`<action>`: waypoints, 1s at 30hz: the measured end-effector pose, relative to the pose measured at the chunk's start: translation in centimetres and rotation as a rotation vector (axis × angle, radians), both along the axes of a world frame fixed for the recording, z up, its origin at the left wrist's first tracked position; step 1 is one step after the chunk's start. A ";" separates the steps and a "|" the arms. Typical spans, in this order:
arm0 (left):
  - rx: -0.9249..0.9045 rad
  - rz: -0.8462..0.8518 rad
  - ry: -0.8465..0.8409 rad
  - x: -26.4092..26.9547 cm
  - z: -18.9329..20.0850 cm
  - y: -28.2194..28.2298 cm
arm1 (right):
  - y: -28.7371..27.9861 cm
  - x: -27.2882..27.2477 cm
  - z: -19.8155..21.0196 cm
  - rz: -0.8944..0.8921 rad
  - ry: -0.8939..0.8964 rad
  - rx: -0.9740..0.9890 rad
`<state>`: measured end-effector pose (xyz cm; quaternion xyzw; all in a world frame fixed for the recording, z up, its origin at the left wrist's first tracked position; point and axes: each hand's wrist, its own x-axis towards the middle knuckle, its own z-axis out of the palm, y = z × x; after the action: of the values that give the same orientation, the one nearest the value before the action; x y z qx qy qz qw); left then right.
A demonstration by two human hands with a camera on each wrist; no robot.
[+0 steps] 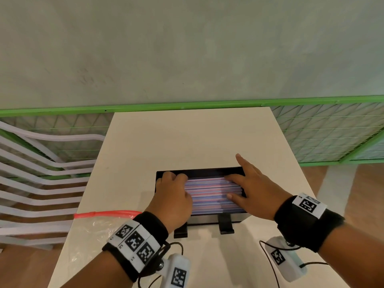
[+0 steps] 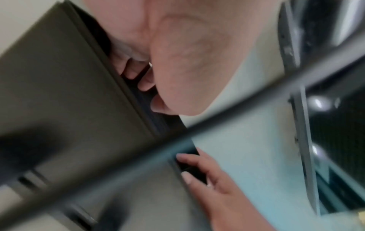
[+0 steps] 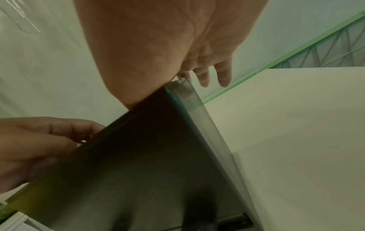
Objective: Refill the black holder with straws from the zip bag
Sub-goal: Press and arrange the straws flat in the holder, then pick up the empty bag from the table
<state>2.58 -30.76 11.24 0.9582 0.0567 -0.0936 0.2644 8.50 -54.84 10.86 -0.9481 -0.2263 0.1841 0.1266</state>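
Your straws [image 1: 209, 194] lie flat in the black holder [image 1: 199, 170] mid-bench [image 1: 187, 138], long axis left to right. Your left hand [image 1: 173, 196] curls over their left ends; your right hand [image 1: 253, 190] rests flat, fingers spread, on their right ends. The zip bag [image 1: 91, 229] lies near-left.

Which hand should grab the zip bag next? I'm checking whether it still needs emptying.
Left, probably. The zip bag lies at the table's near-left, just beside the left hand. The right hand rests flat on the straws, across the black holder from it.
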 end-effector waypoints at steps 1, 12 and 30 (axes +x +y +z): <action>-0.070 0.060 0.015 0.1 0.3 0.1 | 0.0 -0.1 0.0 -0.007 0.006 0.006; -0.104 0.283 -0.191 -6.5 4.5 11.8 | -3.4 -4.6 2.0 -0.096 -0.309 0.254; -0.552 0.674 0.315 -17.6 -2.4 17.6 | 15.9 -17.5 -9.3 -0.190 0.802 0.535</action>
<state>-14.99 -13.14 8.85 0.7541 0.3774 -0.1584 0.5136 -9.02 -38.96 1.59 -0.7530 -0.1115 0.4578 0.4593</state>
